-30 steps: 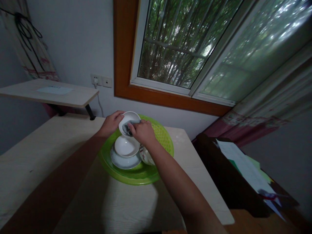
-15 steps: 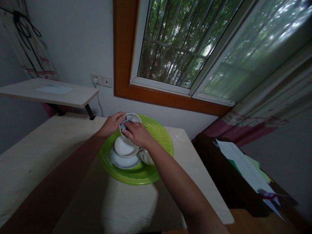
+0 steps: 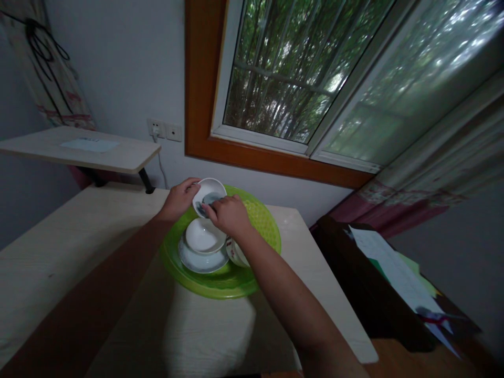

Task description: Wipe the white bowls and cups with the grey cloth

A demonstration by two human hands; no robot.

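A white bowl, tilted toward me, is gripped at its left rim by my left hand. Inside it, my right hand presses a grey-blue cloth against the bowl's wall, fingers closed on the cloth. Just below, another white bowl sits on a whitish plate. A cup or bowl with a red floral pattern stands to the right, partly hidden by my right forearm. These dishes rest in a round green plastic basket.
The basket stands on a light wooden table. A raised shelf with a paper on it is at the back left. Behind is a wall with a socket and a window. Dark furniture with papers stands at the right.
My right hand has shifted right and partly out of the held bowl, with the cloth. The bowl has turned so more of its inside shows. My left hand keeps its rim grip.
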